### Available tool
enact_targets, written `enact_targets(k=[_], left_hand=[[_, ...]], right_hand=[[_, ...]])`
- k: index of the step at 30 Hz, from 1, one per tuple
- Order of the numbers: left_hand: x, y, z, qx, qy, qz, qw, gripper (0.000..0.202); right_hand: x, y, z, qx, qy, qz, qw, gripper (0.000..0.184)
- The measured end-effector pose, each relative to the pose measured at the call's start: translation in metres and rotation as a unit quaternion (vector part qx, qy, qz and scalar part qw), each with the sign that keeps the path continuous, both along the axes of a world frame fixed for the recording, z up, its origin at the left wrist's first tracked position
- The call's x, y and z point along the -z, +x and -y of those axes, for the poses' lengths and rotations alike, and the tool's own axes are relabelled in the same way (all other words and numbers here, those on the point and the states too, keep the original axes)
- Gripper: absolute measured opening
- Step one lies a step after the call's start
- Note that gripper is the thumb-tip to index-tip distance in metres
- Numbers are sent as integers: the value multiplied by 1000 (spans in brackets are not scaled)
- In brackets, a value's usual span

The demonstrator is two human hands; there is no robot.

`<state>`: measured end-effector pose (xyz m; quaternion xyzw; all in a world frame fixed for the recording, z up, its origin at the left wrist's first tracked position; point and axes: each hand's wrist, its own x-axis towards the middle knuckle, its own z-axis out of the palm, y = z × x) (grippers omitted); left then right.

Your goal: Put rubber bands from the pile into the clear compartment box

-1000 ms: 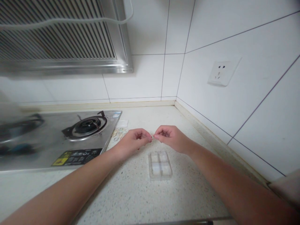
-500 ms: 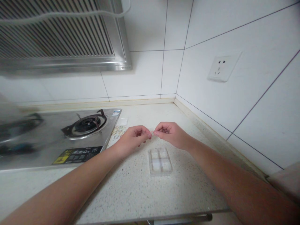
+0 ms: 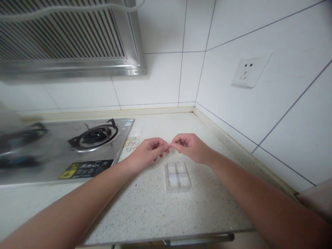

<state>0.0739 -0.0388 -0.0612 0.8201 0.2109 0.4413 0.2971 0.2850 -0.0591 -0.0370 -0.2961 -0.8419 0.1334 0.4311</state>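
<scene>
Above the worktop, my left hand [image 3: 153, 149] and my right hand [image 3: 191, 146] meet fingertip to fingertip, both pinched closed. Between them is a small pinkish thing [image 3: 169, 146], mostly covered by the fingers; it may be a little band, but its shape is too small to make out. Just below the hands a clear plastic box [image 3: 178, 188] divided into compartments lies on the counter. Left of my left hand, several small thin rings [image 3: 131, 143] in pale and yellowish colours lie scattered, partly hidden behind that hand.
A gas stove [image 3: 90, 155] with a black burner [image 3: 100, 135] is at the left. Behind the rings lies a flat clear piece [image 3: 136, 132]. The speckled counter [image 3: 155, 214] meets tiled walls, with a socket [image 3: 250, 71] on the right. A range hood [image 3: 77, 41] hangs above the stove.
Both hands stay pinched together in nearly the same spot, with the fingertips slightly shifted. The pinkish thing between them shows more clearly now. The view has tilted a little.
</scene>
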Motion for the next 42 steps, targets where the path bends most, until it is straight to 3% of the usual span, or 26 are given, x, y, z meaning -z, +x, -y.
enact_targets(k=[23,42], left_hand=[[0,0,-1,-3,-2,5,1000,22],[-4,0,7,-15,0,2,1000,16]], right_hand=[[-2,0,4,24,14,17,999,22],[-2,1,4,-11,10,-3,1000,19]])
